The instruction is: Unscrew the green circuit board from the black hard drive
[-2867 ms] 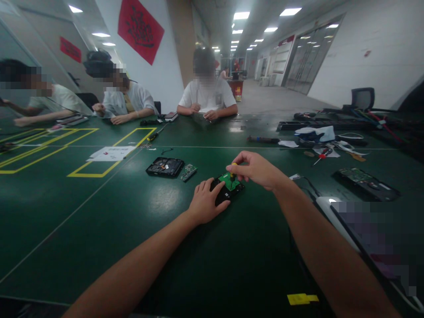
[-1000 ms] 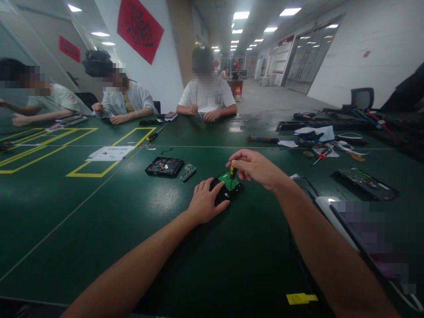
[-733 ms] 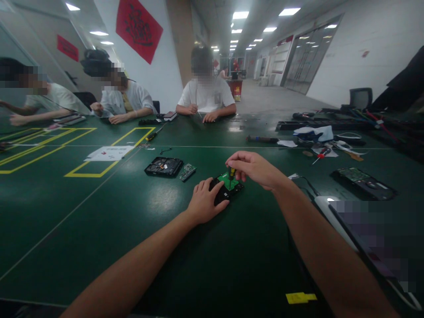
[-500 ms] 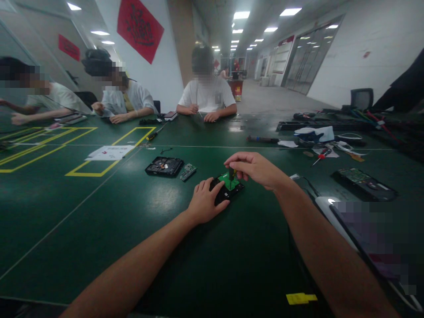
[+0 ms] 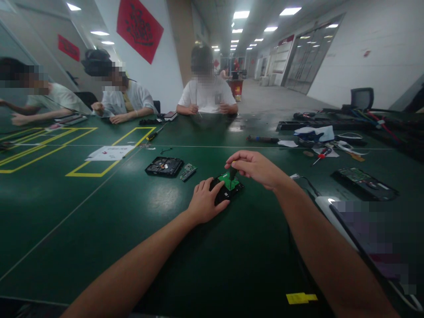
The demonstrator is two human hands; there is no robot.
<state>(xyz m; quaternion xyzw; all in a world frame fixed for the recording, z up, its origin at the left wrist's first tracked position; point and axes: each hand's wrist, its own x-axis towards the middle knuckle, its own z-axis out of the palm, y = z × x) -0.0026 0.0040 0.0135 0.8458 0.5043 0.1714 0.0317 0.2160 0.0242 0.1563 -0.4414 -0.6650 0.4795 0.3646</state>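
So the black hard drive (image 5: 223, 195) is sitting flat on the dark green tabletop (image 5: 198, 274), roughly straight ahead of the person, turned at a bit of an angle. Pretty slim, boxy thing: dark casing, a bright green circuit board (image 5: 227, 178) showing on the upper face, plus a tiny white label on the black part just below it. A fair chunk of the casing is covered by fingers, so I can't see that whole side.

Left hand (image 5: 203, 201) is laid over the near-left part of it, fingers spread and thumb stuck out along the near edge, more bracing than grabbing. Right hand (image 5: 251, 165) has a small screwdriver (image 5: 232, 173) pinched in its fingertips. The handle's mostly dark with a dab of yellow up top, held nearly upright, and the thin shaft runs down to the green area. Too small to tell if the tip's actually in a screw.

Just to the left there's a loose circuit board (image 5: 188, 172), and next to that another black drive (image 5: 164, 167) lying flat, with a small white spot near its middle.
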